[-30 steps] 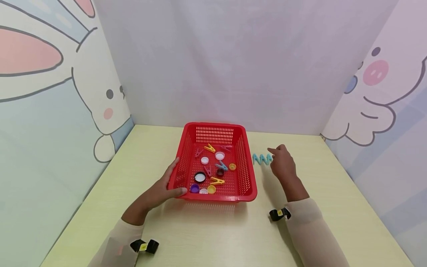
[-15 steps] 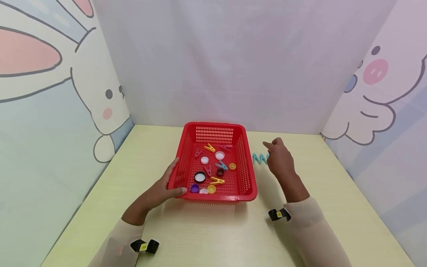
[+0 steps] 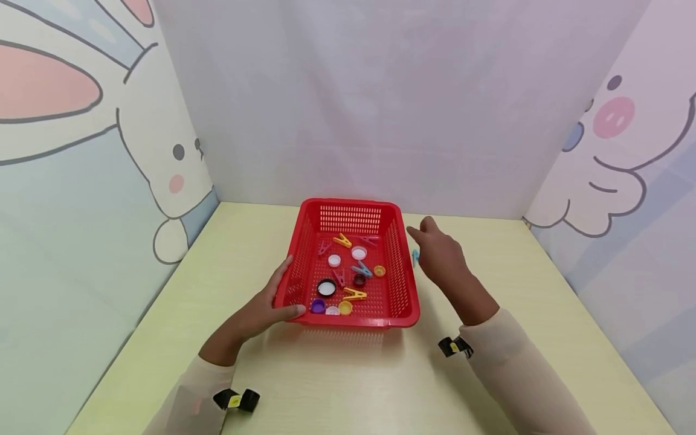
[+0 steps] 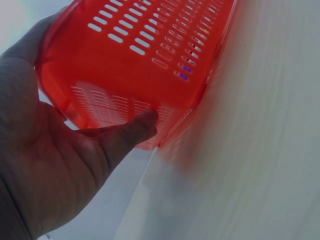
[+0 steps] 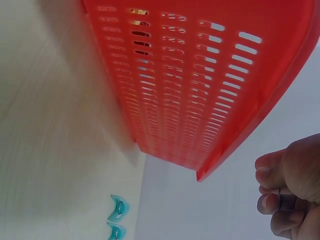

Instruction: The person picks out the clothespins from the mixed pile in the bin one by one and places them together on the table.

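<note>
My left hand (image 3: 252, 317) grips the near left corner of a red plastic basket (image 3: 399, 321), thumb over the front rim and fingers along the left side. In the left wrist view, the thumb lies near the basket's perforated wall. My right hand (image 3: 441, 254) hovers just right of the basket, one finger pointing left, the others loosely curled; nothing shows in it. Part of a blue clothespin (image 3: 415, 257) peeks out beside it. Two blue clothespins (image 5: 119, 209) appear on the table in the right wrist view, apart from the hand.
In the basket lie loose clothespins, among them a yellow one (image 3: 354, 294) and a blue one (image 3: 361, 269), plus several bottle caps, one black-rimmed (image 3: 326, 288) and one purple (image 3: 318, 306). Cloth walls with cartoon animals enclose the pale table (image 3: 337, 380) at the back and sides.
My right hand has moved left over the row of blue clothespins to the basket's right side, hiding most of the row in the head view. My left hand and the basket have stayed put.
</note>
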The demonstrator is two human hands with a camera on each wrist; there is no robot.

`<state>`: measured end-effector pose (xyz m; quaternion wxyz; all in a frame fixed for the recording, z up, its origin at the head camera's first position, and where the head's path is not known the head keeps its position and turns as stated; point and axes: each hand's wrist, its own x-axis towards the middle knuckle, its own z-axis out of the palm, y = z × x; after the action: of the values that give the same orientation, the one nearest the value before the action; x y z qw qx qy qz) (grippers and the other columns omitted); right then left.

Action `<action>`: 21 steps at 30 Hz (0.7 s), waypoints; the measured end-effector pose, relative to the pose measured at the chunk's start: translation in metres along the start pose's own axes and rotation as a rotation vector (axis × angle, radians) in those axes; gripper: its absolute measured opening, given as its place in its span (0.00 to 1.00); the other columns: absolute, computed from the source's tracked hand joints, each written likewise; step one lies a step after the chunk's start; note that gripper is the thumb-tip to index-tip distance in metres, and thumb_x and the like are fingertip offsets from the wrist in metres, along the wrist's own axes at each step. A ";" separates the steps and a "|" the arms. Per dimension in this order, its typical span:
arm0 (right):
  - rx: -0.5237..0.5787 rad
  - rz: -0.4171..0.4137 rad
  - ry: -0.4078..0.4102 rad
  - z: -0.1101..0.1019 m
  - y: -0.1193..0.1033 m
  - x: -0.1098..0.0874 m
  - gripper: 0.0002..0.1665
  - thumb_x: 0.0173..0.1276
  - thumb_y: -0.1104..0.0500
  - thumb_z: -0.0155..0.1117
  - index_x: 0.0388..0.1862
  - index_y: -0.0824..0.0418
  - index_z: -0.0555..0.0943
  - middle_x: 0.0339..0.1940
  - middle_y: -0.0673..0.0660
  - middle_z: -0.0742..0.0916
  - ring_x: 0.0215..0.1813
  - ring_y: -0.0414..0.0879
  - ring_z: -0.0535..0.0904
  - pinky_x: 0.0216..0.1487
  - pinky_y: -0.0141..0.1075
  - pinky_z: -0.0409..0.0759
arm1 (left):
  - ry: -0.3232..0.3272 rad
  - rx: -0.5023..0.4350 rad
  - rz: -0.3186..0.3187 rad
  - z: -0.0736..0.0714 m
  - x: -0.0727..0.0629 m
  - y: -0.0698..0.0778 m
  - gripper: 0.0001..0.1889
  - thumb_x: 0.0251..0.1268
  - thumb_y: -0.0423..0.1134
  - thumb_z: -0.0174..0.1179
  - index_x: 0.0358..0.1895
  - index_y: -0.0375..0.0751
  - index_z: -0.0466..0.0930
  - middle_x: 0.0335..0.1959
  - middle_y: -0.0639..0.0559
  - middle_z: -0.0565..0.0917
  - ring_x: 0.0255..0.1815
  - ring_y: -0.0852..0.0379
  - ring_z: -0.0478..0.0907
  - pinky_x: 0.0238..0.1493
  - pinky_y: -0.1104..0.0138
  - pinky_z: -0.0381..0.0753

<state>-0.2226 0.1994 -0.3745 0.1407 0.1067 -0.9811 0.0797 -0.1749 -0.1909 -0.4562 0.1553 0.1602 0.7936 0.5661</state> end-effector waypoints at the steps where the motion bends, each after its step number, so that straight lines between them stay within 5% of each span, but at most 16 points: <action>1: -0.013 -0.021 0.000 0.000 -0.002 0.001 0.34 0.71 0.70 0.73 0.74 0.57 0.82 0.49 0.62 0.79 0.25 0.48 0.73 0.25 0.36 0.77 | -0.001 0.000 0.001 0.000 0.000 0.000 0.66 0.63 0.51 0.78 0.91 0.64 0.33 0.83 0.36 0.61 0.83 0.29 0.62 0.57 0.50 0.93; 6: -0.108 -0.145 0.027 0.002 -0.013 0.006 0.36 0.60 0.61 0.87 0.68 0.55 0.86 0.53 0.63 0.85 0.43 0.54 0.85 0.40 0.45 0.90 | -0.003 0.002 0.001 0.000 0.000 0.001 0.65 0.63 0.50 0.78 0.91 0.64 0.33 0.83 0.36 0.61 0.83 0.29 0.62 0.57 0.50 0.93; 10: -0.183 -0.211 0.000 0.003 -0.022 0.010 0.44 0.50 0.55 0.93 0.68 0.54 0.87 0.62 0.62 0.87 0.63 0.59 0.83 0.59 0.55 0.89 | -0.002 0.006 -0.001 -0.001 0.000 0.002 0.66 0.63 0.50 0.78 0.91 0.64 0.33 0.83 0.36 0.60 0.83 0.29 0.62 0.57 0.50 0.93; 21: -0.203 -0.326 -0.191 0.010 -0.045 0.020 0.32 0.56 0.48 0.90 0.60 0.54 0.92 0.57 0.56 0.90 0.61 0.53 0.83 0.62 0.55 0.84 | -0.007 -0.006 0.008 -0.001 0.000 0.001 0.66 0.62 0.50 0.78 0.91 0.64 0.33 0.83 0.35 0.61 0.82 0.29 0.62 0.57 0.51 0.93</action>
<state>-0.2331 0.1507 -0.3726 0.0681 0.2565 -0.9626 -0.0540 -0.1751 -0.1910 -0.4550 0.1562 0.1646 0.7907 0.5686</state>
